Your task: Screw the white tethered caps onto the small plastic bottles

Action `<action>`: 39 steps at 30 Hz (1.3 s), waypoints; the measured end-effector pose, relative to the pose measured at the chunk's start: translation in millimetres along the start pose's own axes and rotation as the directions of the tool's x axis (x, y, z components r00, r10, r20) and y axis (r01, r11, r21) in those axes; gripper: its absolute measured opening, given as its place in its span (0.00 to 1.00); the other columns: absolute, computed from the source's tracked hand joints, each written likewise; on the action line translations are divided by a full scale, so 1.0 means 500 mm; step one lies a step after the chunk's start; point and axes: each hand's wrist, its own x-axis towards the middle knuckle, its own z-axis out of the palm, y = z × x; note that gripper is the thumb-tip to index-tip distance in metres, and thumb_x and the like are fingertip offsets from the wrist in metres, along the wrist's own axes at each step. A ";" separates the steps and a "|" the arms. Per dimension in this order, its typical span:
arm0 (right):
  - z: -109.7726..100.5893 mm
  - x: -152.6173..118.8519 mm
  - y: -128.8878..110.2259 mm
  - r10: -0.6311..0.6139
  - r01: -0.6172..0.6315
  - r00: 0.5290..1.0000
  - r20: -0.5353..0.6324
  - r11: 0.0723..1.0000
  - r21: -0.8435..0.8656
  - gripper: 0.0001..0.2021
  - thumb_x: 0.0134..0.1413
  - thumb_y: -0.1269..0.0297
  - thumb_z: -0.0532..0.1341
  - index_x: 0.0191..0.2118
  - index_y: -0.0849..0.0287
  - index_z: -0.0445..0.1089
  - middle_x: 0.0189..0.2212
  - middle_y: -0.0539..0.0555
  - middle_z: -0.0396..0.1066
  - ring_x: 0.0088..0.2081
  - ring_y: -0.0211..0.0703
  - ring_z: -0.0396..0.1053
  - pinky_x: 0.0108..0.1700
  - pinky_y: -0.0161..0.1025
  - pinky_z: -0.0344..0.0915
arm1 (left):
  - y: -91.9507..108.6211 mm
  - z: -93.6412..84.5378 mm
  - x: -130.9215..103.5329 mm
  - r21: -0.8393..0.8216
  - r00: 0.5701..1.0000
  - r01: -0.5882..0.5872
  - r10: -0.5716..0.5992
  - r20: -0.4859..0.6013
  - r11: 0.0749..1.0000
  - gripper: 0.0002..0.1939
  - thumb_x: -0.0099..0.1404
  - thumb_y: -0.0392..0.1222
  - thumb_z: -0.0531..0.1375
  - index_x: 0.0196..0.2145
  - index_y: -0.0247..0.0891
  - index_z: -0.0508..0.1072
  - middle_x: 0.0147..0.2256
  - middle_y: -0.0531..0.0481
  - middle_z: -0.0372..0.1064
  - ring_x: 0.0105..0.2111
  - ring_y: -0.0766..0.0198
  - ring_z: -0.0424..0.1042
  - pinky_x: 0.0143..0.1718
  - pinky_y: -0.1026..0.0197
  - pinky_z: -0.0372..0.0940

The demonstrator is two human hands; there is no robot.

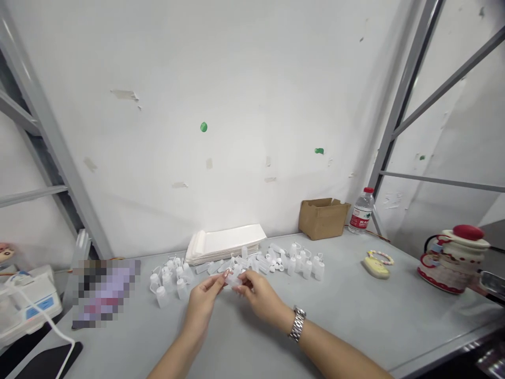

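Observation:
Both hands meet at the middle of the grey table, holding one small translucent bottle [233,280] between them. My left hand [205,296] pinches its left end, and my right hand [258,296], with a metal watch on the wrist, has its fingers closed on the right end. Capped small bottles [161,296] stand in a group to the left. More capped bottles [307,269] stand to the right. Just behind my hands lie loose clear bottles [203,267] and small white caps [279,261].
A stack of white envelopes [229,243] lies against the wall. Farther right are a cardboard box [323,220], a water bottle [361,213], a yellow case [376,267] and a decorated jar [450,263]. A white device [29,310] sits at the left.

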 end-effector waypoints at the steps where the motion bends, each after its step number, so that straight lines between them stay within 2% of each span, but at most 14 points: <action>1: 0.002 -0.001 -0.001 -0.010 0.010 1.000 0.007 1.000 -0.025 0.02 0.51 0.67 0.55 0.30 0.58 0.62 0.25 0.51 0.66 0.29 0.40 0.64 0.34 0.37 0.58 | -0.003 0.000 0.000 0.003 1.000 -0.003 0.003 -0.009 1.000 0.20 0.42 0.53 0.66 0.30 0.36 0.78 0.35 0.46 0.75 0.43 0.53 0.67 0.44 0.60 0.60; 6: 0.010 0.001 -0.002 -0.015 0.016 1.000 0.017 0.999 -0.031 0.02 0.52 0.71 0.52 0.30 0.59 0.60 0.25 0.50 0.64 0.28 0.39 0.62 0.32 0.35 0.57 | -0.008 -0.007 0.005 0.041 1.000 -0.004 0.004 0.009 0.999 0.22 0.43 0.54 0.64 0.34 0.37 0.77 0.38 0.44 0.74 0.47 0.51 0.65 0.46 0.56 0.60; 9: 0.006 0.004 -0.004 -0.004 0.004 1.000 0.023 1.000 -0.002 0.04 0.53 0.69 0.52 0.29 0.59 0.60 0.24 0.50 0.63 0.28 0.38 0.62 0.33 0.36 0.58 | -0.009 -0.008 0.005 0.062 0.999 -0.028 0.025 0.042 0.998 0.23 0.45 0.55 0.63 0.36 0.37 0.77 0.40 0.44 0.74 0.48 0.50 0.64 0.48 0.54 0.57; 14: 0.002 0.011 0.001 0.056 -0.064 0.997 0.058 0.986 0.156 0.12 0.54 0.56 0.53 0.29 0.60 0.62 0.24 0.50 0.64 0.27 0.38 0.63 0.33 0.37 0.60 | -0.006 0.001 -0.003 0.006 0.996 -0.039 0.038 0.076 0.999 0.22 0.48 0.55 0.62 0.37 0.38 0.76 0.39 0.46 0.74 0.47 0.53 0.65 0.51 0.56 0.55; 17: 0.005 0.017 0.004 0.112 -0.131 0.990 0.084 0.951 0.281 0.19 0.49 0.46 0.54 0.26 0.60 0.62 0.22 0.49 0.63 0.24 0.37 0.62 0.30 0.37 0.61 | -0.002 0.006 -0.008 -0.008 0.997 -0.038 0.038 0.072 0.999 0.22 0.50 0.55 0.61 0.36 0.36 0.76 0.37 0.46 0.75 0.45 0.53 0.67 0.50 0.56 0.55; 20: 0.005 0.021 0.005 0.130 -0.158 0.987 0.098 0.912 0.379 0.22 0.44 0.42 0.56 0.27 0.60 0.63 0.22 0.49 0.63 0.25 0.36 0.63 0.30 0.36 0.61 | 0.006 0.011 -0.011 -0.078 0.994 -0.037 0.045 0.101 0.996 0.22 0.51 0.54 0.61 0.36 0.35 0.76 0.39 0.44 0.74 0.47 0.53 0.66 0.50 0.56 0.55; 25: 0.004 0.024 0.010 0.133 -0.163 0.986 0.098 0.884 0.438 0.23 0.42 0.42 0.58 0.28 0.61 0.65 0.22 0.50 0.64 0.26 0.36 0.64 0.31 0.36 0.62 | 0.020 0.015 -0.013 -0.213 0.993 0.067 -0.043 0.111 0.975 0.23 0.51 0.55 0.61 0.37 0.34 0.75 0.44 0.40 0.71 0.48 0.53 0.65 0.50 0.54 0.56; 32: 0.012 0.018 0.002 0.132 -0.141 0.990 0.049 0.917 0.372 0.22 0.43 0.44 0.59 0.29 0.62 0.65 0.22 0.49 0.64 0.24 0.35 0.63 0.29 0.35 0.61 | 0.013 0.009 -0.009 -0.144 0.999 -0.024 0.030 0.040 0.989 0.21 0.47 0.52 0.64 0.36 0.36 0.76 0.42 0.43 0.72 0.47 0.53 0.65 0.51 0.54 0.55; 39: 0.014 0.015 -0.004 0.120 -0.125 0.992 0.037 0.931 0.342 0.18 0.46 0.49 0.59 0.30 0.62 0.67 0.23 0.50 0.65 0.26 0.37 0.63 0.30 0.36 0.62 | 0.023 0.012 -0.011 -0.242 0.999 0.034 -0.024 0.041 0.970 0.21 0.45 0.52 0.65 0.34 0.34 0.77 0.39 0.42 0.73 0.47 0.53 0.66 0.51 0.54 0.56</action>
